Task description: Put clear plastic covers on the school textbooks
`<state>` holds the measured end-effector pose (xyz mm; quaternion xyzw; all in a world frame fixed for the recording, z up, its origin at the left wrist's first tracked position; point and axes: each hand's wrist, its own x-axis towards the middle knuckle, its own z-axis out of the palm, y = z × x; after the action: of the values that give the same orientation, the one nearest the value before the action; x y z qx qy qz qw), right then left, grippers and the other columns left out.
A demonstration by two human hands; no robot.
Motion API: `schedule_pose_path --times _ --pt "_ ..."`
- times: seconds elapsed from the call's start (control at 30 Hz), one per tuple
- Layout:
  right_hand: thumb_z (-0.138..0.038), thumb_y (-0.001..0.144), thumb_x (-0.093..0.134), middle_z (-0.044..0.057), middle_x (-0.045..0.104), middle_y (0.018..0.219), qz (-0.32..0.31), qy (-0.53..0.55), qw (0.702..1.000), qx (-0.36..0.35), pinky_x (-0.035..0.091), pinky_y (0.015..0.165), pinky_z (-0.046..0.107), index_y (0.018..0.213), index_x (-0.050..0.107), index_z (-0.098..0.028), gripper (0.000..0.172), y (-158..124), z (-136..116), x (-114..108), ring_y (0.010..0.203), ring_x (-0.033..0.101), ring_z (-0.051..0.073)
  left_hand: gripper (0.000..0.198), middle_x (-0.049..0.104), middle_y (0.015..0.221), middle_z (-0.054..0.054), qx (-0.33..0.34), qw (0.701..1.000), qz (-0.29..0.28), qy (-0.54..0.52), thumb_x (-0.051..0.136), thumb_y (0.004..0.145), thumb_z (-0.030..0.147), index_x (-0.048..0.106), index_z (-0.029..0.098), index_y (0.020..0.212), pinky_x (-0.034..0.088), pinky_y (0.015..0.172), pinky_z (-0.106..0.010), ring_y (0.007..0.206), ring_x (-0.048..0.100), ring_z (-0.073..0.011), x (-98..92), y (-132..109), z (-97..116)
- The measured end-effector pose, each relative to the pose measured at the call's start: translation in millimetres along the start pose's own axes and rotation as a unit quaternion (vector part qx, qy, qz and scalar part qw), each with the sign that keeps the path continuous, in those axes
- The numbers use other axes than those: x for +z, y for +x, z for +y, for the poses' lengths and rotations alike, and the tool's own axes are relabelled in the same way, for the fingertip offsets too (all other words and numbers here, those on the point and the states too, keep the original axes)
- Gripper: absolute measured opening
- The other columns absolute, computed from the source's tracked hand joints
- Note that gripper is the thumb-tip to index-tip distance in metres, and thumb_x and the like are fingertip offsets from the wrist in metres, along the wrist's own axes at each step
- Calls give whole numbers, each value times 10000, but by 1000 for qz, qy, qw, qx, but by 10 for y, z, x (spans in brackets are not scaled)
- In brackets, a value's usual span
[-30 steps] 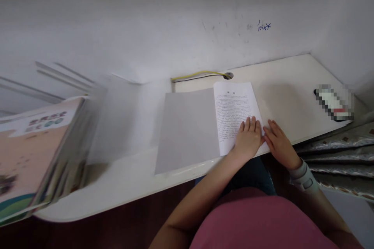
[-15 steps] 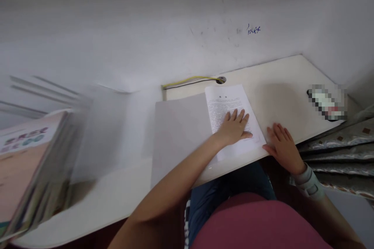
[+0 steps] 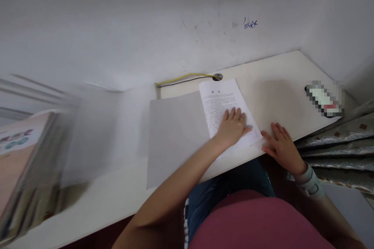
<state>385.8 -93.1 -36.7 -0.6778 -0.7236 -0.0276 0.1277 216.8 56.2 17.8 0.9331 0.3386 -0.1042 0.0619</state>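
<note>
An open book (image 3: 219, 103) with a printed white right-hand page and a plain grey left side (image 3: 175, 132) lies on the white desk. My left hand (image 3: 232, 126) rests palm down on the printed page, fingers laid flat and covering part of the text. At the page's lower right corner is my right hand (image 3: 282, 146), its fingers spread on the desk's front edge. The right index fingertip is at the corner, and the thumb sits just below it. Whether that fingertip presses the paper is hard to tell.
A phone (image 3: 324, 99), partly pixelated, lies at the desk's right end. Stacked books (image 3: 23, 155) stand blurred at the left. Yellow and black cables (image 3: 189, 74) run into a hole (image 3: 217, 77) by the wall. Folded patterned fabric (image 3: 341, 140) hangs at the right.
The view has shifted slightly, moving the desk left and up in the picture. My right index finger has reached out to the page corner. The left fingers have drawn a little closer together.
</note>
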Motion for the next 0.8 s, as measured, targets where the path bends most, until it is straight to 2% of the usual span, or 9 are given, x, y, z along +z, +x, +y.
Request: schedule_pose_path --times 0.17,0.27,0.43,0.63,0.73,0.8 --pt "-447 901 460 191 373 1443 -1 1 1000 4 344 1019 535 1299 515 -206 468 -14 18 -1 1355 291 331 904 179 1499 -269 -27 999 -4 -17 313 841 676 253 -9 1428 144 1085 -593 1378 125 -443 117 -26 235" --pt "-440 900 466 191 361 1451 -5 4 1000 -2 340 1023 538 1310 505 -208 473 -20 31 -5 1361 279 333 944 153 1505 -269 -40 999 -4 -21 339 820 695 219 -7 1439 124 1084 -605 1383 93 -445 140 32 247" --pt "-428 894 484 169 310 1486 -9 5 1000 -4 324 1031 551 1358 455 -247 499 -25 27 -18 1373 249 341 890 159 1505 -269 -43 999 -12 -27 350 846 651 248 -15 1428 128 1074 -623 1376 113 -456 68 71 212" --pt "-444 884 500 183 308 1483 -13 -3 1000 -19 325 1034 529 1337 486 -239 497 -11 13 -52 1372 249 346 652 173 1522 -216 35 997 -24 -63 387 915 441 290 30 1411 177 1096 -549 1398 119 -384 52 30 252" --pt "-461 879 501 175 307 1486 -16 -9 1000 -22 312 1034 543 1348 471 -263 510 -1 -1 -67 1357 282 347 680 145 1528 -218 23 996 -28 -80 424 899 424 231 57 1439 163 1085 -585 1395 93 -404 54 31 282" --pt "-478 874 501 177 325 1476 -18 -14 999 -27 305 1028 563 1338 483 -276 506 3 -17 -79 1339 314 354 691 98 1543 -193 26 995 -28 -93 447 892 403 174 136 1468 162 1068 -619 1391 78 -421 44 33 292"
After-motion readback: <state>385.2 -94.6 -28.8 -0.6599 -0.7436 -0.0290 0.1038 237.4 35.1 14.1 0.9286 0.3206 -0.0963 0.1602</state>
